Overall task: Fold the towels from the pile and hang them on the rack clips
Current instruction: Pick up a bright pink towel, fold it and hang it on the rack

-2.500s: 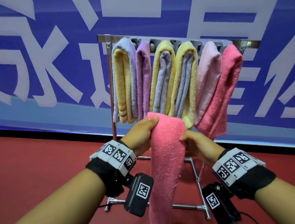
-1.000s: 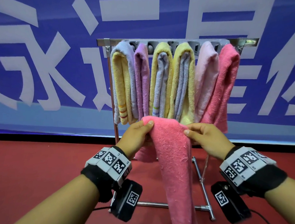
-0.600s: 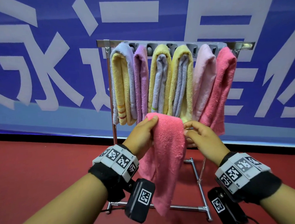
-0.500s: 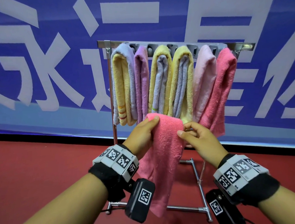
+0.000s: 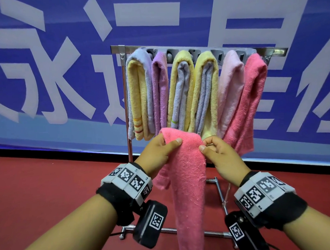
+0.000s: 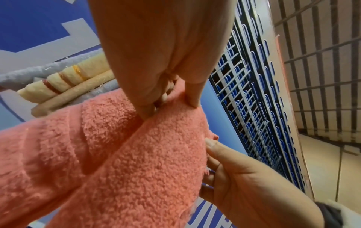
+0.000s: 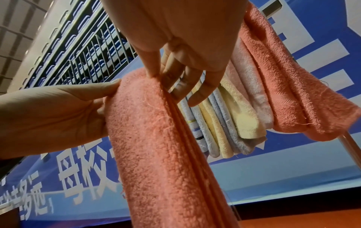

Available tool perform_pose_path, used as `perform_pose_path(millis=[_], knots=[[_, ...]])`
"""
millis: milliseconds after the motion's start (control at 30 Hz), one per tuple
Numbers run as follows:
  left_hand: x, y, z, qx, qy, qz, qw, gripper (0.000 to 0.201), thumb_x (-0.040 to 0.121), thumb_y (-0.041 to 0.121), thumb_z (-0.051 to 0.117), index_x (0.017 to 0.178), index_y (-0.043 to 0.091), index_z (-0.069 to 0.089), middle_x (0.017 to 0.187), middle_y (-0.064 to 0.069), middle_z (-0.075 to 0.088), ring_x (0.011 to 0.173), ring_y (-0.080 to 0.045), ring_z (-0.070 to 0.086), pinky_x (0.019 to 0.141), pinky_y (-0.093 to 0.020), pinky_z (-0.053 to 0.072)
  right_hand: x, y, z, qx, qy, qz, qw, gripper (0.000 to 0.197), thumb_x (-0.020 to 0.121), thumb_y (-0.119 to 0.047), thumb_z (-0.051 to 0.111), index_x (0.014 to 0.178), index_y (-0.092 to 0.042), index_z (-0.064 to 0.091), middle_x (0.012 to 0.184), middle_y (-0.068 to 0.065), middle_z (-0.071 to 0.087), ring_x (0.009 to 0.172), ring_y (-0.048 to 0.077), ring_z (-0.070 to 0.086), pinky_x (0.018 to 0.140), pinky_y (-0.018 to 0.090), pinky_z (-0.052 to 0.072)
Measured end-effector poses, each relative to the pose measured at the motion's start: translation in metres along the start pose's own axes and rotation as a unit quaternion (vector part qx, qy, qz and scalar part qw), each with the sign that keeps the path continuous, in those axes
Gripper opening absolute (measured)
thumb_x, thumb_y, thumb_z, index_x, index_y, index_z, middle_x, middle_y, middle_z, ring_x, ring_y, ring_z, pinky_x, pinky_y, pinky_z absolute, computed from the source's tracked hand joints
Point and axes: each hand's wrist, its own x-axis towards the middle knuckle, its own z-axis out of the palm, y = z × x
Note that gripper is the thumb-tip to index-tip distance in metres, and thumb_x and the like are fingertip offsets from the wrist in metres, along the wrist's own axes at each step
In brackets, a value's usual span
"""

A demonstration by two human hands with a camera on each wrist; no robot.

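Together our left hand (image 5: 158, 153) and right hand (image 5: 221, 156) pinch the folded pink towel's (image 5: 187, 180) top corners, just below the loaded towel rack (image 5: 195, 51).

Sports hall: banner (image 5: 44, 73), red floor (image 5: 40, 196)

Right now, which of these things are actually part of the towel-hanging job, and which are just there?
Part of the job:
- pink towel, pinched at its top by the left hand and right hand
- rack
- hung towels

Just there:
- blue banner
- red floor
- wrist bands
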Motion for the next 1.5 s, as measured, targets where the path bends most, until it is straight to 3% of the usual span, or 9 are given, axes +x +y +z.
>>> perform_pose_path(millis=[300,467,600,700,800,967,1233,1367,1500], knots=[[0.000,0.000,0.001,-0.001,0.027,0.008,1.000,0.026,0.087,0.010,0.064,0.111,-0.001,0.061,0.104,-0.017,0.070,0.090,-0.025,0.069,0.079,-0.033,0.057,0.000,0.004,-0.004,-0.053,-0.003,0.014,0.998,0.012,0.095,-0.014,0.051,0.084,-0.016,0.048,0.070,0.014,0.054,0.067,0.022,0.046,0.070,0.036,0.038],[-0.001,0.003,0.004,-0.033,-0.004,0.000,0.999,0.027,0.096,0.013,0.049,0.120,0.002,0.055,0.114,-0.021,0.065,0.100,-0.028,0.065,0.086,-0.035,0.055,0.000,-0.003,-0.001,0.061,0.006,0.066,0.996,0.008,0.092,-0.013,0.055,0.086,-0.014,0.050,0.064,0.002,0.059,0.048,0.005,0.052,0.054,0.017,0.044],[-0.003,0.009,0.004,-0.072,-0.041,-0.035,0.996,0.031,0.101,0.016,0.036,0.123,0.002,0.052,0.110,-0.017,0.065,0.094,-0.024,0.065,0.083,-0.032,0.055,-0.005,0.004,0.000,0.072,-0.109,0.165,0.978,0.047,0.079,-0.046,0.060,0.107,-0.008,0.065,0.096,0.009,0.072,0.085,0.019,0.067,0.085,0.034,0.050],[0.001,0.012,0.001,-0.075,-0.009,-0.066,0.995,0.035,0.101,0.018,0.039,0.125,-0.004,0.053,0.113,-0.018,0.063,0.093,-0.024,0.063,0.081,-0.032,0.053,-0.009,0.007,0.004,0.094,-0.146,0.163,0.971,0.035,0.078,-0.028,0.064,0.100,-0.002,0.067,0.094,0.009,0.073,0.085,0.020,0.069,0.082,0.030,0.054],[0.003,0.012,-0.008,-0.061,0.008,-0.097,0.993,0.042,0.096,0.032,0.047,0.124,0.001,0.056,0.120,-0.018,0.063,0.108,-0.029,0.062,0.090,-0.040,0.051,-0.005,0.004,0.007,0.108,-0.140,0.123,0.976,0.024,0.079,-0.017,0.062,0.096,-0.001,0.066,0.088,0.008,0.073,0.076,0.014,0.069,0.073,0.024,0.054],[-0.006,-0.004,-0.024,-0.022,-0.050,-0.112,0.992,0.067,0.076,0.064,0.055,0.122,0.016,0.060,0.119,-0.015,0.066,0.113,-0.030,0.061,0.101,-0.043,0.045,0.009,-0.010,0.015,0.085,-0.139,0.082,0.983,0.036,0.086,-0.026,0.063,0.109,0.002,0.062,0.099,0.013,0.068,0.088,0.019,0.064,0.087,0.033,0.050],[-0.020,-0.026,-0.016,0.058,-0.072,-0.046,0.995,0.045,0.090,0.037,0.054,0.111,0.000,0.065,0.110,-0.017,0.069,0.097,-0.027,0.067,0.093,-0.041,0.052,0.016,-0.025,0.011,0.060,-0.074,0.061,0.994,0.030,0.087,-0.025,0.057,0.106,-0.004,0.066,0.103,0.017,0.070,0.094,0.026,0.065,0.092,0.040,0.050],[-0.014,-0.011,-0.007,0.063,-0.078,-0.024,0.995,0.031,0.099,0.025,0.042,0.108,0.006,0.064,0.103,-0.009,0.069,0.089,-0.017,0.067,0.086,-0.029,0.054,0.013,-0.025,-0.001,0.112,-0.064,0.088,0.988,0.021,0.094,-0.019,0.049,0.105,-0.011,0.065,0.087,0.003,0.069,0.077,0.012,0.062,0.070,0.023,0.050],[-0.005,0.000,-0.005,0.053,-0.090,-0.015,0.994,0.032,0.100,0.025,0.039,0.112,0.005,0.061,0.110,-0.017,0.065,0.096,-0.024,0.063,0.094,-0.038,0.050,0.008,-0.015,-0.012,0.113,-0.075,0.101,0.986,0.039,0.078,-0.008,0.049,0.114,-0.001,0.062,0.097,0.014,0.061,0.087,0.022,0.054,0.077,0.031,0.044]])
